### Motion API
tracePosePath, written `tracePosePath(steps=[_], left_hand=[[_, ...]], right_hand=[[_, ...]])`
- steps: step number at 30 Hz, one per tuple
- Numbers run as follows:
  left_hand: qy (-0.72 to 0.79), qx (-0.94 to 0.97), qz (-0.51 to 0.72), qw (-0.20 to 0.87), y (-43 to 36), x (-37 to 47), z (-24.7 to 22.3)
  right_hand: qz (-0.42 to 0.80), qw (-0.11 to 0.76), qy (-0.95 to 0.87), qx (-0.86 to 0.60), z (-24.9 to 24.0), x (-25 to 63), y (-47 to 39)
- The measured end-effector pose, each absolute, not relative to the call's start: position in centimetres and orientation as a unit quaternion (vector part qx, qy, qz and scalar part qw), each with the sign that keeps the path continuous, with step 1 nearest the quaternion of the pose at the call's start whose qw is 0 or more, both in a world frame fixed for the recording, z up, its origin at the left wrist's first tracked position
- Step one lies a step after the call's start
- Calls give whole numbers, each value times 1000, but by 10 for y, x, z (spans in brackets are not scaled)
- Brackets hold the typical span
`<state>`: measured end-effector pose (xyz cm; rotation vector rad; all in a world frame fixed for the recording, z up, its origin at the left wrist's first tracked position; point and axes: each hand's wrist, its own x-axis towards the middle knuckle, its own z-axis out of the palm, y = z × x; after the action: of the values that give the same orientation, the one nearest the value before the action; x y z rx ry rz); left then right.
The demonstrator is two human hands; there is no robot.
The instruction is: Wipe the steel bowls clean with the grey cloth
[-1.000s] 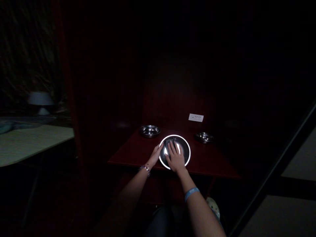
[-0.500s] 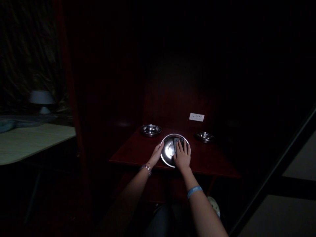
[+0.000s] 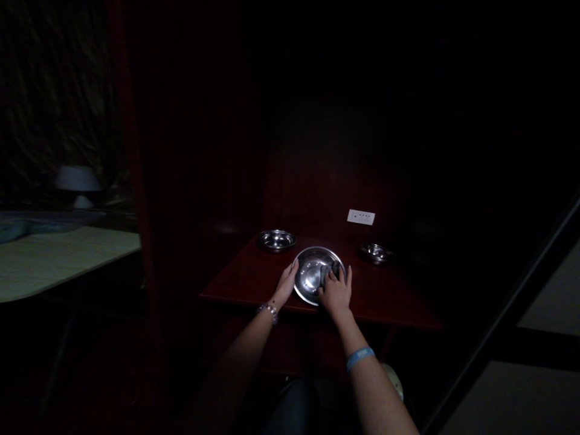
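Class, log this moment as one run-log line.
left hand: steadies steel plate rim | right hand: presses grey cloth inside plate | nearby: two small steel bowls on dark red table

Two hands at a steel dish on a dark red table

The left hand (image 3: pixel 285 284) rests against the left rim of the large steel dish (image 3: pixel 310 275); the right hand (image 3: pixel 336 293) presses a dark cloth (image 3: pixel 328 272) into the dish's right side; a smaller steel bowl (image 3: pixel 276 240) sits behind to the left, another small bowl (image 3: pixel 376 252) to the right; a white wall socket (image 3: pixel 360 216) shows on the back panel; a pale table (image 3: pixel 54 260) stands far left; the surroundings are very dark.
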<state>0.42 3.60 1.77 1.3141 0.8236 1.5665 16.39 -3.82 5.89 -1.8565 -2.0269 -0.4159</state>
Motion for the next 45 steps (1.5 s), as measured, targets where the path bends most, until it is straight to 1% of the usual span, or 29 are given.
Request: tracePosePath(steps=[10, 15, 22, 27, 31, 34, 38, 42, 45], left_hand=[[351, 512, 650, 439, 41, 3, 14], [350, 511, 654, 434, 46, 1, 11], [344, 512, 658, 431, 55, 2, 4], [353, 516, 657, 422, 55, 2, 4], [368, 511, 651, 423, 55, 2, 4], [367, 506, 658, 421, 56, 3, 3], [358, 507, 661, 422, 56, 2, 1], [371, 507, 655, 420, 54, -1, 2], [399, 501, 648, 412, 52, -2, 4]], right_hand=[[-119, 184, -732, -645, 70, 150, -47], [-117, 192, -762, -607, 72, 144, -49], [-102, 260, -804, -525, 72, 139, -53], [-88, 245, -826, -500, 72, 136, -54], [-81, 198, -828, -519, 64, 139, -51], [-49, 165, -825, -538, 58, 142, -47], [20, 147, -822, -549, 50, 143, -44], [83, 158, -820, -544, 45, 137, -45], [130, 182, -826, -517, 40, 130, -46]])
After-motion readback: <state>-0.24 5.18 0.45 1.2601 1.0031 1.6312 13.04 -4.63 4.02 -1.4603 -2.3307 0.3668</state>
